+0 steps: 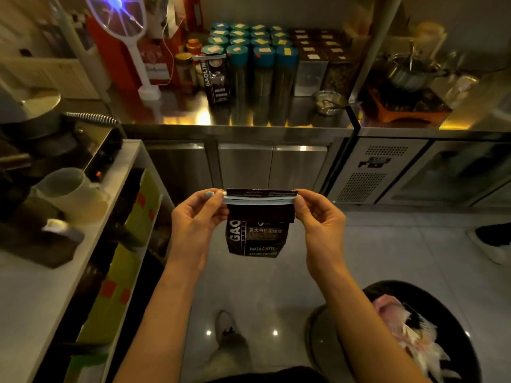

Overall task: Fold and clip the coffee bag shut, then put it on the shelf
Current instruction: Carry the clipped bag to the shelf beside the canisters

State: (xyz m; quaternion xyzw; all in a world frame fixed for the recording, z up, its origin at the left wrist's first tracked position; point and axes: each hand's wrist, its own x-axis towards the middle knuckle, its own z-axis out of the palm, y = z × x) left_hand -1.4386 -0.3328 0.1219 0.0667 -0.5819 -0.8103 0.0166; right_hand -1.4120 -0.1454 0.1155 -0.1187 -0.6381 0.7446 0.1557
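Observation:
A dark coffee bag [255,239] with white lettering hangs in mid-air in front of me, its top folded over. A long pale clip [258,199] lies across the fold. My left hand [197,217] pinches the clip's left end and my right hand [318,217] pinches its right end, so both hands hold the bag up by its top. The steel shelf counter [193,111] is ahead, beyond the bag.
On the steel counter stand a second, clipped coffee bag [217,78], several teal-lidded jars [249,59], square canisters [312,67], a small bowl [327,102] and an electric swatter [130,31]. A white counter [55,272] with a mug runs along the left. A black bin [414,335] sits lower right.

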